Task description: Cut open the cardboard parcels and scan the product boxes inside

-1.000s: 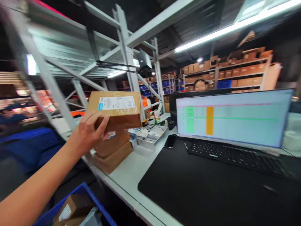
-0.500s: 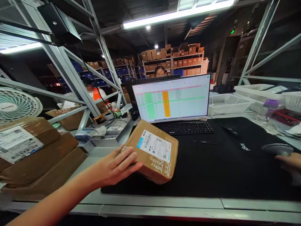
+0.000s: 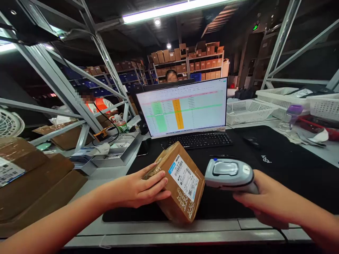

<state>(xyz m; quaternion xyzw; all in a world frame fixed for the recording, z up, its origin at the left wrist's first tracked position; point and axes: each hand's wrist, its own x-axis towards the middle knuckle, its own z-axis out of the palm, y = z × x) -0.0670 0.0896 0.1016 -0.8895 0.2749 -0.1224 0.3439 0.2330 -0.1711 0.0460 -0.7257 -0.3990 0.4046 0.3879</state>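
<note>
My left hand (image 3: 148, 185) grips the left side of a brown cardboard box (image 3: 172, 208), which is tilted on the black desk mat (image 3: 222, 208). A white shipping label (image 3: 185, 177) with barcodes is stuck on the box face turned to the right. In my right hand (image 3: 267, 194) is a grey barcode scanner (image 3: 229, 173), its fingers wrapped round the handle. The scanner's head points left at the label, close to the box's right edge. Part of the scanner handle is hidden by my right hand.
Behind the box stand a keyboard (image 3: 201, 140) and a monitor (image 3: 196, 106) showing a spreadsheet. A mouse (image 3: 251, 142) lies on the mat. Taped cartons (image 3: 47, 183) are stacked at left beside a metal frame. White baskets (image 3: 249, 111) stand back right. Two people are beyond the desk.
My right hand has come in from the right edge with the barcode scanner, up to the box. My left hand has tilted the box further, turning its label toward the right.
</note>
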